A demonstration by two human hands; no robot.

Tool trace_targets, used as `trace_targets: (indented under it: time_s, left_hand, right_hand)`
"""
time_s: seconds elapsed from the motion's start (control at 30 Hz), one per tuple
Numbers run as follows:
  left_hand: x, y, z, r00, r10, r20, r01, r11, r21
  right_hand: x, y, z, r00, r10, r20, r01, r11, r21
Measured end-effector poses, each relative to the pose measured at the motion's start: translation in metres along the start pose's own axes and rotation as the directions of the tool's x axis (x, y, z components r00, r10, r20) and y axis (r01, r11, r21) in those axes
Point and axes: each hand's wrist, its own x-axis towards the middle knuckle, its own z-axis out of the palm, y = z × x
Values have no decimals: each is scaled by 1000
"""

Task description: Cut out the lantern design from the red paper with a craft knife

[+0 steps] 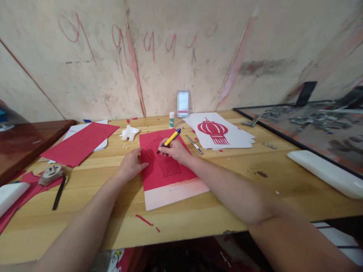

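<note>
Red paper (150, 177) lies in front of me, with a lantern outline drawn on it in dark lines. Beneath it, a pale sheet (172, 196) shows along the near edge. My right hand (175, 151) grips a yellow and blue pen (172, 138), its tip at the lantern's body. Resting at the paper's left edge is my left hand (132, 164), thumb and fingers apart, with nothing held. A utility knife (195, 145) lies just right of the red paper. Farther right, a red cut-out lantern (212, 129) is on white sheets (241, 136).
A glue stick (171, 120) and a phone (183, 104) stand at the back by the wall. Crumpled white tissue (129, 132), more red paper (82, 143) and a tape measure (52, 174) lie leftward. A long white object (326, 172) lies right, beside a black-framed panel (312, 132).
</note>
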Motion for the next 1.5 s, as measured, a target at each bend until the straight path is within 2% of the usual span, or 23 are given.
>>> trace_targets:
  time_s: [0.17, 0.23, 0.33, 0.47, 0.57, 0.67, 0.8, 1.0, 1.17, 1.37, 1.5]
  left_hand:
    - [-1, 0, -5, 1000, -16, -7, 16, 999, 42]
    - [-1, -1, -8, 999, -32, 3, 31, 999, 14]
    - [-3, 0, -10, 999, -44, 4, 45, 998, -55]
    - [-7, 8, -12, 998, -56, 19, 58, 988, -142]
    - [-10, 13, -14, 997, -67, 29, 72, 980, -184]
    - [-11, 15, -16, 995, -93, 25, 96, 962, -256]
    - [-12, 13, -18, 992, -122, 22, 122, 919, -376]
    - [-11, 12, -17, 989, -142, 35, 145, 921, -360]
    - [-9, 12, -15, 990, -136, 35, 138, 894, -425]
    - [-9, 13, -16, 974, -210, 89, 226, 838, -496]
    - [-8, 12, -16, 977, -195, 91, 214, 822, -528]
  right_hand:
    - [13, -11, -19, 992, -2, -123, -9, 996, -88]
    - [19, -13, -31, 990, 34, -138, -54, 988, -147]
    - [25, -16, -51, 973, 31, -228, -81, 973, -215]
    - [25, -19, -64, 960, 144, -241, -208, 940, -269]
    - [23, -21, -65, 942, 250, -224, -316, 886, -339]
    - [21, -25, -62, 944, 277, -177, -324, 876, -356]
    - [19, -27, -60, 950, 279, -143, -311, 898, -311]
    - [22, -21, -62, 956, 265, -126, -290, 919, -268]
    - [23, -16, -63, 963, 244, -112, -265, 931, -252]
    - [23, -16, -63, 968, 226, -108, -245, 943, -224]
    - [24, -14, -62, 971, 208, -122, -229, 951, -206]
